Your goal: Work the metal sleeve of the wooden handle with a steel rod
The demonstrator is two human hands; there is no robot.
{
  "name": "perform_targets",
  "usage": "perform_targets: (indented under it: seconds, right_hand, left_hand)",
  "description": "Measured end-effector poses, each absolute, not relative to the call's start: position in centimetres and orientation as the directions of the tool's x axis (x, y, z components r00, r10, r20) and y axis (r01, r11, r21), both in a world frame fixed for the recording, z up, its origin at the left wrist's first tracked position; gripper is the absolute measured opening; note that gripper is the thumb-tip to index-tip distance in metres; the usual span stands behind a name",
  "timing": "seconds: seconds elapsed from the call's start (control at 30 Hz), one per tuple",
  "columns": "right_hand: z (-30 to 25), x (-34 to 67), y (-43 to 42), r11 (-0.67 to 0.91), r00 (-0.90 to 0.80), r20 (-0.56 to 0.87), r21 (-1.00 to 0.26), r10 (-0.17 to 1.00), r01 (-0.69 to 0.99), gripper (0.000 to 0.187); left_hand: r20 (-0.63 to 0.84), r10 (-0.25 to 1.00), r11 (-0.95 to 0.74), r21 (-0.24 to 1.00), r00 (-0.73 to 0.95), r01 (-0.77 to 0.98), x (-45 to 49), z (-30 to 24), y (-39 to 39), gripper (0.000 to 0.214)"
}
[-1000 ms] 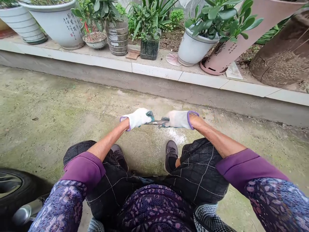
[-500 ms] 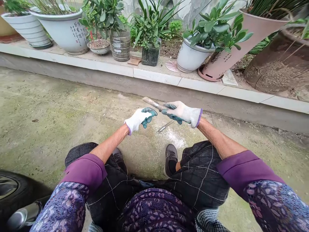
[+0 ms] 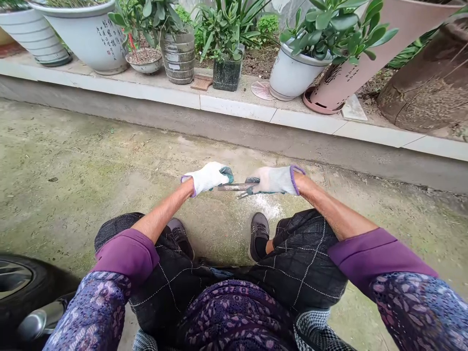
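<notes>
A narrow, grey-brown rod (image 3: 237, 187) with a worn, speckled surface lies level between my two hands; its exact kind is unclear. My right hand (image 3: 272, 180), in a white glove with a dark green palm and purple cuff, is closed around its right end. At the other end, my left hand (image 3: 211, 176) wears a matching glove and has its fingers curled onto the rod, some of them hidden. Just below, a thin metal piece (image 3: 242, 195) shows on the ground, partly covered by my right hand. White powder (image 3: 268, 205) is scattered beside it.
A raised tiled ledge (image 3: 234, 108) crosses ahead, lined with potted plants, including a white pot (image 3: 294, 73) and a tall pink pot (image 3: 343, 80). My shoes (image 3: 259, 231) stand on mossy concrete. A vehicle wheel (image 3: 18, 280) is close at lower left.
The rod has come down and turned from slanting to level. My left hand, earlier apart from it, is now on its left end. The view has tipped slightly downward.
</notes>
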State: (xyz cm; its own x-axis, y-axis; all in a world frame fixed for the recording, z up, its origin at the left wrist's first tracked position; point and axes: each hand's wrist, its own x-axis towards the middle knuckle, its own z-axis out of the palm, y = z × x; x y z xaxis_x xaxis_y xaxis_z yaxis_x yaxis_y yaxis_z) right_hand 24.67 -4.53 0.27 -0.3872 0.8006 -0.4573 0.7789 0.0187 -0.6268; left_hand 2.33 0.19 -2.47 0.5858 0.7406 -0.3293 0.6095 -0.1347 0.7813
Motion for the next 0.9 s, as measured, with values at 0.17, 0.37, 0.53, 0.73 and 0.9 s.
perform_targets:
  seconds: [0.17,0.37,0.53,0.73,0.9]
  right_hand:
    - [-0.5,24.7,-3.2,0.036,-0.244,-0.435,-0.433,0.867,0.901,0.024]
    - [-0.1,25.1,-1.5,0.12,-0.155,-0.249,-0.15,0.956,0.981,0.04]
    - [1.6,24.5,-2.4,0.022,-0.077,-0.108,-0.437,0.991,0.899,0.036]
    - [2.8,23.3,-4.3,-0.227,-0.29,-0.367,-0.879,0.884,0.419,0.047]
    - [2.2,23.6,-5.0,-0.196,-0.537,-0.535,-0.803,0.653,0.563,0.049]
  left_hand:
    - [-0.374,0.782,-0.041,0.767,0.498,0.641,3.3,-2.3,-0.6,0.011]
    - [-0.371,0.775,0.17,0.902,0.512,0.396,3.1,-2.3,-0.7,0.016]
    - [-0.317,0.77,0.213,0.946,0.553,0.245,2.7,-1.5,-1.0,0.017]
    - [-0.226,0.839,0.074,0.949,0.495,0.307,1.5,-1.8,0.2,0.016]
    - [-0.216,0.741,-0.079,0.912,0.636,0.402,0.3,-1.6,1.0,0.019]
